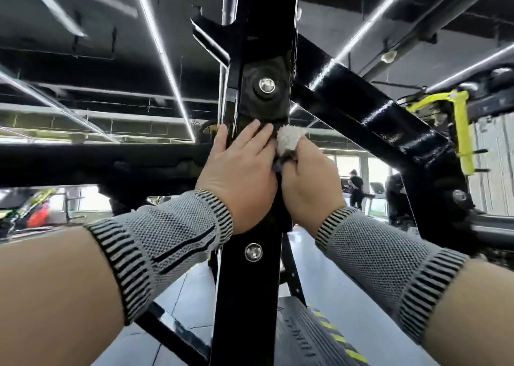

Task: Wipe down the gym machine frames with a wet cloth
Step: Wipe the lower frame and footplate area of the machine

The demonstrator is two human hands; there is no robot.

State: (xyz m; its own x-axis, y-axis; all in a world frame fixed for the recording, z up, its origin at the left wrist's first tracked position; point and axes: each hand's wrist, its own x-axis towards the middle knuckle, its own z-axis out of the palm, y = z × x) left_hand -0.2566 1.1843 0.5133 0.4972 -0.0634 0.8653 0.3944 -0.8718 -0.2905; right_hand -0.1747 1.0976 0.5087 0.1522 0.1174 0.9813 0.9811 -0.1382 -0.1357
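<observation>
Black steel formed the upright frame post (247, 276), its long axis running vertically. The left hand (239, 170) lay flat against it, fingers straight. Just beside, the right hand (308, 179) gripped a white cloth (289, 140), fingers curled, pressing it below the pivot bolt (267, 85).

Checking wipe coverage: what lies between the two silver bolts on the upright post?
In the head view, both hands: left hand, right hand gripping the white cloth.

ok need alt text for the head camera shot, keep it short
Two hands work on a black upright gym post: the right hand grips a white cloth against it, and the left hand lies flat on the post just below a bolt.
</observation>
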